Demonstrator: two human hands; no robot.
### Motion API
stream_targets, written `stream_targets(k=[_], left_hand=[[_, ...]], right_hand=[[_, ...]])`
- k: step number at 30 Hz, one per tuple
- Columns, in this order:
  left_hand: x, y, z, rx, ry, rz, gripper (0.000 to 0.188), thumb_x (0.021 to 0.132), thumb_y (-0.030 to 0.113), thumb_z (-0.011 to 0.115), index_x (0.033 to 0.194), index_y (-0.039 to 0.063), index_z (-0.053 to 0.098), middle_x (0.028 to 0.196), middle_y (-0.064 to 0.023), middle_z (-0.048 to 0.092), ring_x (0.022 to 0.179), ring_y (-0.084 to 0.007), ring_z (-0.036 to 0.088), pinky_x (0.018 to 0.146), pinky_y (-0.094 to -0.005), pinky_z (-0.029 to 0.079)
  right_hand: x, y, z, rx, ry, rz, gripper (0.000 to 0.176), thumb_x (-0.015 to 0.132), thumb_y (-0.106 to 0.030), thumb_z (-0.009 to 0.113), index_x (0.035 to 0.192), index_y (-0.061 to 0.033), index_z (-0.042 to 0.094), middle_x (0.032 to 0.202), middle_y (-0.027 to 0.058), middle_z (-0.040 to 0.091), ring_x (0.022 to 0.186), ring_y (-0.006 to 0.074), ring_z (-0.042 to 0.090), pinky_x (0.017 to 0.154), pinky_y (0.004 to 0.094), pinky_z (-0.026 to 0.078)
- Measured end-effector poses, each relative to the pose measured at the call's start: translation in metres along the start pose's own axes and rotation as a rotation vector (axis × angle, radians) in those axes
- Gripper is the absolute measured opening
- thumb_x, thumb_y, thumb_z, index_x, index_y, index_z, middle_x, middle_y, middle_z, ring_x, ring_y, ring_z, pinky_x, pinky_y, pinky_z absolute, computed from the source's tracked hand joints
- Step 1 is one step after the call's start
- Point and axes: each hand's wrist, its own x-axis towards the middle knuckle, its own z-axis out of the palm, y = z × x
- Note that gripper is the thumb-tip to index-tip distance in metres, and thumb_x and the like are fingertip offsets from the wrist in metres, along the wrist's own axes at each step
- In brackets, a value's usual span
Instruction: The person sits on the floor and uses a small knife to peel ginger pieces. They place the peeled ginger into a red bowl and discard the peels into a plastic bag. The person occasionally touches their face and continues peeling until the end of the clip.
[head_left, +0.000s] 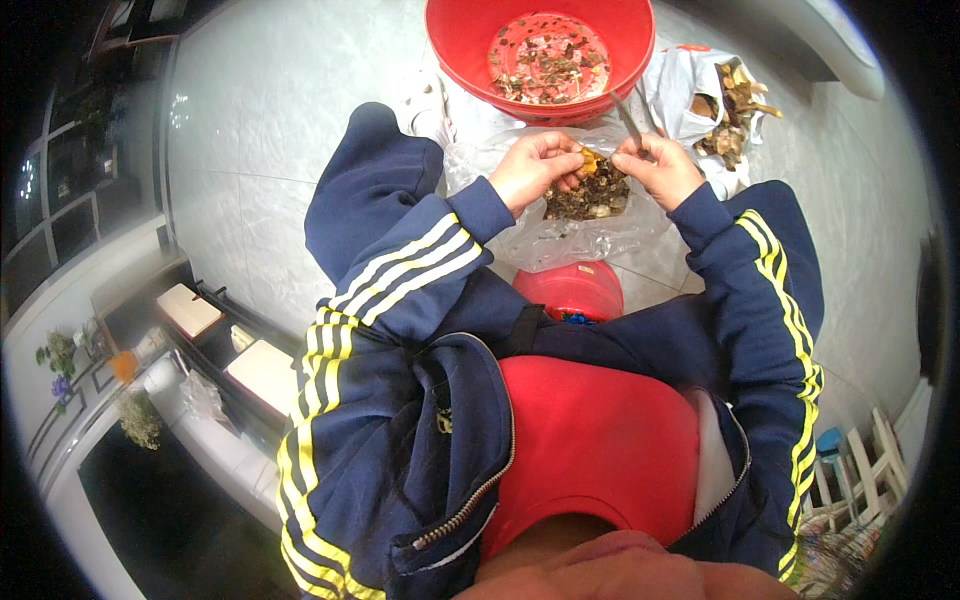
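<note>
My left hand (541, 166) pinches a small yellow-brown piece (591, 160), perhaps of mushroom, between thumb and fingers. Close on its right, my right hand (660, 166) grips a thin knife-like tool (627, 120) that points up towards the bucket; its thumb and forefinger are near the piece. Under both hands, dark brown scraps (589, 196) lie heaped on a clear plastic bag (570, 240) spread on the floor. Beyond them a large red plastic bucket (541, 112) holds small dark and pale pieces across its bottom, seemingly in water.
A white plastic bag (679, 86) with brown mushroom-like pieces (731, 124) lies right of the bucket. A red round container (568, 289) stands between my legs. Left of the bucket is a white object (429, 109). White slatted furniture (870, 465) is at the lower right.
</note>
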Motion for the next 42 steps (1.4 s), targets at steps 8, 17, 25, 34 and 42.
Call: stream_targets(k=[8,17,25,34,42], left_hand=[[-0.001,0.001,0.003,0.018,-0.015,-0.041,0.015,0.087,0.014,0.056,0.095,0.001,0.056,0.081,-0.0042,0.060,0.068,-0.0107,0.057,0.065,-0.0236,0.047],[0.002,0.003,0.010,0.060,-0.093,-0.047,0.021,0.088,0.021,0.055,0.098,0.002,0.057,0.083,-0.0035,0.060,0.069,-0.0094,0.056,0.066,-0.0226,0.046],[0.002,0.004,0.010,0.082,-0.110,-0.056,0.021,0.089,0.019,0.054,0.100,0.001,0.056,0.084,-0.0042,0.061,0.069,-0.0095,0.056,0.067,-0.0227,0.046],[0.004,0.001,0.011,0.032,-0.072,-0.067,0.018,0.088,0.018,0.055,0.095,0.002,0.057,0.081,-0.0039,0.062,0.065,-0.0078,0.054,0.062,-0.0217,0.046],[0.006,0.043,-0.022,0.183,0.097,0.080,0.016,0.089,0.017,0.053,0.085,0.003,0.059,0.077,-0.0049,0.062,0.066,-0.0097,0.055,0.064,-0.0234,0.044]], right_hand=[[-0.001,0.004,0.013,0.106,0.003,-0.055,0.014,0.083,-0.011,0.061,0.091,-0.0003,0.058,0.083,-0.0004,0.057,0.075,0.0051,0.050,0.066,0.0206,0.041],[-0.002,0.005,-0.017,-0.040,0.092,-0.177,0.012,0.081,-0.008,0.060,0.089,0.0002,0.057,0.081,0.0010,0.057,0.076,0.0056,0.052,0.068,0.0216,0.045],[-0.018,0.009,-0.121,-0.565,0.907,-0.074,0.024,0.077,-0.015,0.061,0.098,-0.0032,0.059,0.091,0.0114,0.065,0.080,0.0193,0.063,0.070,0.0276,0.048],[-0.009,0.009,-0.040,-0.187,0.388,-0.187,0.023,0.078,-0.011,0.061,0.099,-0.0030,0.058,0.086,0.0107,0.063,0.075,0.0155,0.060,0.067,0.0287,0.048],[-0.025,-0.025,0.001,0.382,-0.018,0.128,0.024,0.087,-0.014,0.051,0.108,-0.0035,0.054,0.084,-0.0002,0.055,0.050,0.0029,0.044,0.042,0.0171,0.040]])
